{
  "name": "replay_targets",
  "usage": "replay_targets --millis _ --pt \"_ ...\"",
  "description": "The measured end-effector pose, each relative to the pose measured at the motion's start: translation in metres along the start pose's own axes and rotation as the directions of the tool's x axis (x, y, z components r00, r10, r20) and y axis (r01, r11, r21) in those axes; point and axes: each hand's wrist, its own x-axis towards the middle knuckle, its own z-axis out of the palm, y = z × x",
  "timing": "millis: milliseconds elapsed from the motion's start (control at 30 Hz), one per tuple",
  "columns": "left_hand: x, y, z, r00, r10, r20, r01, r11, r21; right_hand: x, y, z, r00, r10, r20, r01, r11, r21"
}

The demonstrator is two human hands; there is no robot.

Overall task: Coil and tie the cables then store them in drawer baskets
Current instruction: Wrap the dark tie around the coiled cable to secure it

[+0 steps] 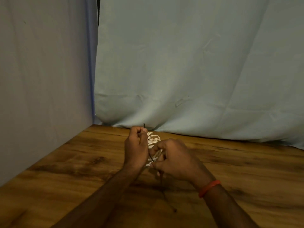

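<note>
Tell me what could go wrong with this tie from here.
The left hand pinches the dark tie near its tip; it might slip out. The white cable coil fans out above the right hand and could spring loose. The tie's long tail trails over the table and may snag.

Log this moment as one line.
step: tying coil | left hand: pinches dark tie end | right hand: grips white cable coil | where: over wooden table
</note>
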Motion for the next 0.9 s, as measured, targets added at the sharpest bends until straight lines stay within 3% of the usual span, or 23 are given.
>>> replay_targets --millis 167,267,333,400,533,733,900 --pt "0.003 -0.002 -0.002 0.998 0.057 0.006 -0.058 0.996 0.061 -0.007 0.006 -0.015 0.979 -0.088 0.185 0.002 0.907 0.421" --pt "0.004 -0.004 -0.002 0.998 0.061 0.013 -0.062 0.996 0.063 -0.012 0.006 -0.027 0.949 -0.194 0.247 -0.022 0.745 0.667" --pt "0.004 -0.004 -0.003 0.998 0.061 0.022 -0.063 0.996 0.063 -0.015 0.006 -0.036 0.935 -0.283 0.215 0.017 0.638 0.77" --pt "0.004 -0.004 -0.004 0.998 0.061 0.028 -0.063 0.995 0.077 -0.016 0.007 -0.042 0.946 -0.298 0.131 0.082 0.607 0.79" --pt "0.005 -0.006 -0.004 0.998 0.054 0.037 -0.058 0.991 0.12 -0.015 0.006 -0.044 0.98 -0.164 -0.11 0.19 0.635 0.749" --pt "0.002 -0.007 -0.001 0.998 0.02 0.068 -0.028 0.993 0.111 -0.014 0.008 -0.052 0.924 -0.022 -0.381 0.314 0.612 0.726" --pt "0.0 -0.009 -0.001 0.99 0.067 0.127 -0.081 0.991 0.107 -0.007 0.015 -0.046 0.838 0.006 -0.546 0.327 0.795 0.51"
